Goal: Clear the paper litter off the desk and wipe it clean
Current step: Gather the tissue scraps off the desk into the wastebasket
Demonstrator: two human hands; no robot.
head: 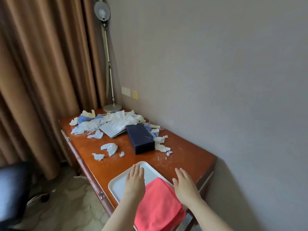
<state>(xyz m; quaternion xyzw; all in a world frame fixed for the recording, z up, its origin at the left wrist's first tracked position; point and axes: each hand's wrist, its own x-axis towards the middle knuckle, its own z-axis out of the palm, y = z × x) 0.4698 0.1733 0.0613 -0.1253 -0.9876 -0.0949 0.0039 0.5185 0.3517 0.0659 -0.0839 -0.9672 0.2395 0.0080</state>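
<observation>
A reddish wooden desk runs along the grey wall. A heap of torn white and blue paper litter covers its far end, and smaller scraps lie nearer the middle. At the near end a white tray holds a folded pink cloth. My left hand hovers flat over the tray, fingers apart, holding nothing. My right hand hovers flat beside the cloth's right edge, also holding nothing.
A dark blue box lies mid-desk among the scraps. A floor-style lamp base stands at the far corner. Brown curtains hang on the left, and a black chair stands at lower left.
</observation>
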